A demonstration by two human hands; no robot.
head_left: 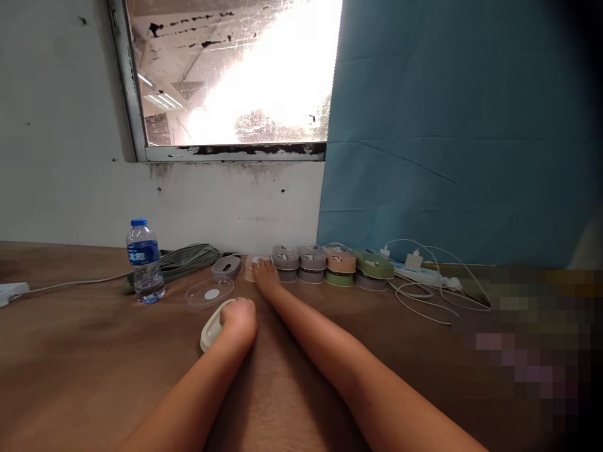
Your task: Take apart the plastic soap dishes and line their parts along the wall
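My left hand point(239, 321) is curled over a pale cream oval container point(210, 329) on the brown table, fingers closed on its right side. My right hand point(266, 274) reaches farther back, fingers resting on a small clear pinkish container point(251, 263) at the left end of a row of stacked oval boxes point(330, 265). A clear oval lid point(210, 292) and a grey oval lid point(227, 266) lie just beyond my left hand.
A water bottle point(144, 261) stands at the left beside a green bag point(186, 262). A white power strip point(421, 272) with cables lies at the right by a blue curtain point(452, 125). The wall and window point(235, 75) are behind.
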